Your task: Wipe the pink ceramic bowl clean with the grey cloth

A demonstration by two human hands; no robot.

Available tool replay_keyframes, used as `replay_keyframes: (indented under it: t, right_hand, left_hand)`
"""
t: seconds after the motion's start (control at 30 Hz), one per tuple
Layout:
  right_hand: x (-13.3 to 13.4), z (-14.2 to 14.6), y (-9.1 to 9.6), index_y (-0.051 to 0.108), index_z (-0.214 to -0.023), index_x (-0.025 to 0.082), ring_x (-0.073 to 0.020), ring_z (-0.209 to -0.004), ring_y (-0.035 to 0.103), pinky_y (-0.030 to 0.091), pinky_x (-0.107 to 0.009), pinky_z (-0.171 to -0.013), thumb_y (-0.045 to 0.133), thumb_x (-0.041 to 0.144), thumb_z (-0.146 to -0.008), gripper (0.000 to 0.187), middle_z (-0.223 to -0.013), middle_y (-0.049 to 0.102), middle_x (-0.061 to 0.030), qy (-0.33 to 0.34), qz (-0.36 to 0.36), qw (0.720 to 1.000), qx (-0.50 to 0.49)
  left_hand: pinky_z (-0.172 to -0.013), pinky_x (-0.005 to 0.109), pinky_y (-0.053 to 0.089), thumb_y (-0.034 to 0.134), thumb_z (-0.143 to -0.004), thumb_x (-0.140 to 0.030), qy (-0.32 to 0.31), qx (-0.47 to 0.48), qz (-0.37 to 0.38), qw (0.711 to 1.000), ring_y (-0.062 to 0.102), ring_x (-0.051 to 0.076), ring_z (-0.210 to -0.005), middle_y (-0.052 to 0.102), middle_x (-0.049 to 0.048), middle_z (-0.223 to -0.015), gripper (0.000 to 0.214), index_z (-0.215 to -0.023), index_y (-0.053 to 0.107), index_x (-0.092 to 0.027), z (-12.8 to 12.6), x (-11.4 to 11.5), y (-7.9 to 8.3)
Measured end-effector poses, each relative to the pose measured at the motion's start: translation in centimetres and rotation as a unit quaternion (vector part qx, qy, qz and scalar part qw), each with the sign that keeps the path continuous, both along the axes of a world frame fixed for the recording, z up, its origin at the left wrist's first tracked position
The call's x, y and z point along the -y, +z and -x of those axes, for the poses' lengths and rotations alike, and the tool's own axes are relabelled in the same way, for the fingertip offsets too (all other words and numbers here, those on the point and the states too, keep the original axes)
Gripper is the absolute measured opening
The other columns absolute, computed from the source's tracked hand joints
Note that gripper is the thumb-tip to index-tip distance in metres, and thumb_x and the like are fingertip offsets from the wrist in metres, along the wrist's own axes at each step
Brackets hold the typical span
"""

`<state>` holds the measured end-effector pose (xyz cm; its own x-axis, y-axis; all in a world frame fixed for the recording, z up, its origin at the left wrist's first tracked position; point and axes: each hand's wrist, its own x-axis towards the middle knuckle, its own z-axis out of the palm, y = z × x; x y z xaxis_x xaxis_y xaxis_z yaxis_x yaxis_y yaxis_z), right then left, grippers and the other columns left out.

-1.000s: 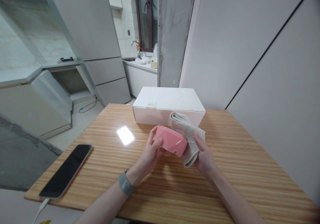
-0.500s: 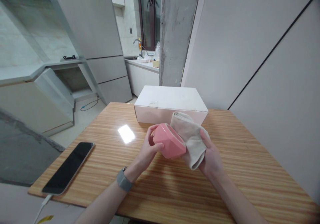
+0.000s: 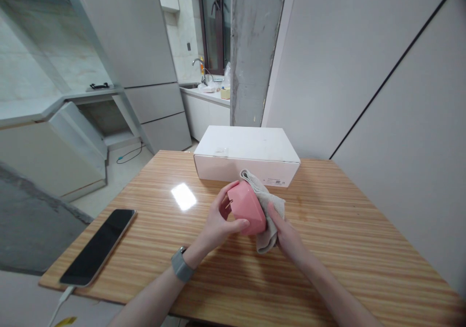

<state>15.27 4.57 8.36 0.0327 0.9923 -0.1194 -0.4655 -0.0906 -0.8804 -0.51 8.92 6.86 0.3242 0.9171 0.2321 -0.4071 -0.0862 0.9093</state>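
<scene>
A pink faceted bowl [image 3: 247, 208] is held tilted above the table, its underside turned toward the right. My left hand [image 3: 217, 222] is closed on its left side, thumb in front and fingers over the far edge. On the other side, my right hand [image 3: 289, 237] grips a folded grey-beige cloth [image 3: 272, 203] and presses it against the bowl's base. The cloth hides the base and my right fingers behind it.
The wood-grain table [image 3: 349, 249] carries a white box [image 3: 247, 145] just beyond my hands. A black-screened phone [image 3: 98, 247] with a white cable [image 3: 61, 300] lies at the left edge. A pale wall stands at the right.
My right hand has moved left with the cloth, which now covers the bowl's base ring that showed before. The bowl has turned, its base facing further right.
</scene>
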Motion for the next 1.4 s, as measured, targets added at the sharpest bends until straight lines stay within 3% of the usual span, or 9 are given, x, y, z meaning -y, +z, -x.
replay_keyframes:
  t: [0.23, 0.37, 0.47, 0.6, 0.73, 0.9, 1.07, 1.17, 1.4]
  right_hand:
    - [0.1, -0.1, -0.7, 0.074, -0.105, 0.024, -0.0279, -0.122, 0.058, 0.031, -0.045, -0.114, 0.071, 0.061, -0.075, 0.048, -0.111, 0.074, -0.0038, 0.028, -0.012, 1.0, -0.005]
    - [0.6, -0.1, -0.5, 0.073, -0.11, 0.026, -0.0261, -0.131, 0.049, 0.021, -0.042, -0.119, 0.069, 0.06, -0.078, 0.047, -0.125, 0.068, -0.003, 0.028, -0.055, 0.997, 0.053]
    - [0.8, 0.0, -0.3, 0.073, -0.111, 0.025, -0.0267, -0.134, 0.045, 0.018, -0.043, -0.12, 0.069, 0.061, -0.077, 0.049, -0.126, 0.067, -0.0042, 0.025, -0.076, 0.993, 0.088]
    - [0.4, 0.1, -0.8, 0.073, -0.109, 0.026, -0.0272, -0.132, 0.048, 0.021, -0.043, -0.119, 0.07, 0.062, -0.075, 0.049, -0.122, 0.069, -0.0039, 0.013, -0.047, 0.997, 0.065]
    - [-0.3, 0.0, -1.3, 0.075, -0.104, 0.025, -0.0285, -0.126, 0.054, 0.027, -0.043, -0.117, 0.073, 0.06, -0.073, 0.047, -0.114, 0.073, -0.0036, 0.0, -0.009, 1.0, 0.0]
    - [-1.1, 0.0, -0.9, 0.077, -0.094, 0.025, -0.0312, -0.113, 0.064, 0.043, -0.046, -0.106, 0.069, 0.06, -0.076, 0.04, -0.1, 0.077, -0.0036, -0.054, 0.062, 0.993, -0.087]
    - [-1.1, 0.2, -0.8, 0.076, -0.101, 0.025, -0.033, -0.114, 0.063, 0.044, -0.049, -0.104, 0.063, 0.06, -0.08, 0.043, -0.104, 0.077, -0.0049, -0.002, 0.055, 0.995, -0.083]
    - [-0.9, 0.4, -1.1, 0.074, -0.106, 0.025, -0.0329, -0.122, 0.057, 0.041, -0.048, -0.108, 0.065, 0.061, -0.079, 0.046, -0.112, 0.074, -0.0046, 0.013, 0.036, 0.996, -0.078]
    - [-0.5, 0.7, -2.9, 0.071, -0.112, 0.024, -0.0285, -0.135, 0.044, 0.026, -0.044, -0.118, 0.071, 0.059, -0.077, 0.05, -0.13, 0.064, -0.003, -0.008, -0.009, 0.999, -0.029]
  left_hand:
    - [-0.079, 0.028, 0.049, 0.088, -0.054, -0.024, 0.035, 0.016, 0.046, 0.998, 0.061, 0.022, -0.097, 0.061, 0.0058, -0.119, 0.084, -0.129, 0.052, -0.03, -0.2, 0.0, -0.3]
    - [-0.069, 0.023, 0.047, 0.083, -0.061, -0.032, 0.058, 0.058, 0.112, 0.99, 0.061, 0.017, -0.085, 0.064, 0.0036, -0.107, 0.061, -0.115, 0.055, -0.025, -0.6, 0.0, -0.8]
    - [-0.068, 0.025, 0.047, 0.073, -0.073, -0.045, 0.029, 0.076, 0.189, 0.979, 0.061, 0.018, -0.084, 0.065, 0.0056, -0.102, 0.048, -0.111, 0.058, -0.02, -0.8, 0.0, -0.7]
    - [-0.069, 0.032, 0.051, 0.062, -0.079, -0.058, -0.043, 0.052, 0.258, 0.964, 0.063, 0.023, -0.086, 0.066, 0.0096, -0.101, 0.058, -0.12, 0.057, -0.018, -0.6, 0.0, -0.5]
    - [-0.071, 0.03, 0.052, 0.074, -0.074, -0.043, -0.049, 0.032, 0.204, 0.977, 0.062, 0.022, -0.09, 0.062, 0.0099, -0.115, 0.059, -0.124, 0.052, -0.021, -0.2, -0.1, -0.5]
    - [-0.083, 0.032, 0.051, 0.088, -0.057, -0.027, 0.025, -0.048, 0.068, 0.996, 0.06, 0.025, -0.104, 0.054, 0.0092, -0.13, 0.085, -0.131, 0.046, -0.027, -0.2, 0.2, -0.1]
    - [-0.103, 0.041, 0.043, 0.089, -0.053, -0.02, 0.052, -0.15, -0.102, 0.982, 0.05, 0.029, -0.122, 0.046, 0.0085, -0.14, 0.097, -0.138, 0.042, -0.031, -0.2, 0.6, -0.2]
    - [-0.1, 0.041, 0.045, 0.089, -0.054, -0.022, 0.06, -0.16, -0.094, 0.981, 0.053, 0.027, -0.119, 0.048, 0.0073, -0.138, 0.096, -0.137, 0.041, -0.032, -0.2, 0.6, -0.3]
    - [-0.08, 0.03, 0.053, 0.086, -0.059, -0.032, 0.068, -0.057, 0.071, 0.993, 0.062, 0.021, -0.099, 0.052, 0.0086, -0.131, 0.086, -0.133, 0.041, -0.029, -0.1, -0.4, -0.5]
